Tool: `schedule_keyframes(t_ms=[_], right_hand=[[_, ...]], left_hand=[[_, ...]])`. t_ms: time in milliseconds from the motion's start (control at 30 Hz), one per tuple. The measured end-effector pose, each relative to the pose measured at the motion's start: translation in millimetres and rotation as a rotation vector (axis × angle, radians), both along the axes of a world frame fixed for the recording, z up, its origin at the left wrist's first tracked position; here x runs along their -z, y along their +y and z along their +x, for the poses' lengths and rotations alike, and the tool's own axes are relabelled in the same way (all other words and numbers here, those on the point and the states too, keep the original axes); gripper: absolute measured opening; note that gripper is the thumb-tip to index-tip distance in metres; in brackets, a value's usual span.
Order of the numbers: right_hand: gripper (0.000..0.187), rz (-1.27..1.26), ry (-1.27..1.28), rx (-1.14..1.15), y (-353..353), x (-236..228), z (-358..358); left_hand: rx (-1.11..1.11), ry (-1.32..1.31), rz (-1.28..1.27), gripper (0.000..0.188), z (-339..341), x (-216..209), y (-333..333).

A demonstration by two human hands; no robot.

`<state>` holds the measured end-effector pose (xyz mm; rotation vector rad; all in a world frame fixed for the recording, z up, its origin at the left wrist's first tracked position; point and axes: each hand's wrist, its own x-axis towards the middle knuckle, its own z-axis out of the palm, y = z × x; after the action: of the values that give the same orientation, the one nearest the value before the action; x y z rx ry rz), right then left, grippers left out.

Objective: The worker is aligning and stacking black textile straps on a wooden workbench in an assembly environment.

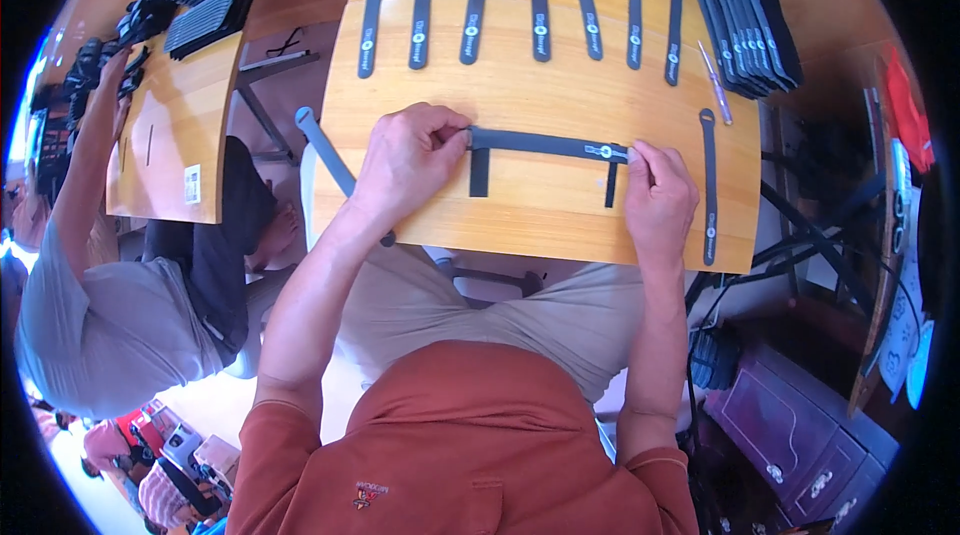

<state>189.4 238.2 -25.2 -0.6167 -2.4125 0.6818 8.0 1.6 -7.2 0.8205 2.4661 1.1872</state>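
A dark grey strap (545,143) with a pale printed mark near its right end lies stretched sideways across the wooden table in front of me. My left hand (415,157) pinches its left end between thumb and fingers. At the other end my right hand (660,197) grips the strap just past the mark. Two short black strips stick out below it toward me: a wider one (480,175) near my left hand and a narrower one (611,185) by my right. Whether they are joined to the strap, I cannot tell.
Several similar straps (540,5) form a row along the table's far side. Single straps lie left (325,150) and right (709,185). A slim pen-like tool (715,85) lies beside a strap stack (745,25). Leftward, a person (130,325) sits at another table (190,135).
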Motion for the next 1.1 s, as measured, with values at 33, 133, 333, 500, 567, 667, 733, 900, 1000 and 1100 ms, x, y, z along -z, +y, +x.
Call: schedule_keyframes(t_ms=[33,133,333,500,567,667,733,900,1000,1100], right_hand=[[0.012,0.008,-0.004,0.002,1,0,0],[0.011,-0.018,-0.02,0.01,0,-2,-1],[0.01,-0.046,-0.043,0.009,2,-3,-1],[0.01,-0.059,-0.026,0.001,1,-4,-3],[0.01,-0.074,-0.035,0.013,0,-5,-3],[0.01,-0.088,-0.032,0.012,1,-4,-3],[0.01,-0.088,-0.038,0.014,2,-4,-2],[0.01,-0.073,-0.031,0.011,3,-3,-3],[0.01,-0.075,-0.034,0.009,1,-5,-4],[0.009,-0.072,-0.034,0.012,2,-4,-2]], left_hand=[[0.014,0.017,-0.004,0.02,0,1,0],[0.018,0.012,-0.032,0.023,1,-2,0],[0.018,0.005,-0.02,0.019,3,-6,0],[0.058,0.076,0.03,0.013,2,-2,-2],[0.08,0.098,0.0,0.014,2,-2,-3],[0.112,0.14,-0.029,0.014,3,-4,-2],[0.122,0.164,-0.024,0.014,3,-4,-2],[0.138,0.215,-0.055,0.015,5,-6,-3],[0.115,0.208,-0.077,0.016,7,-7,-1],[0.096,0.221,-0.122,0.019,11,-10,4]])
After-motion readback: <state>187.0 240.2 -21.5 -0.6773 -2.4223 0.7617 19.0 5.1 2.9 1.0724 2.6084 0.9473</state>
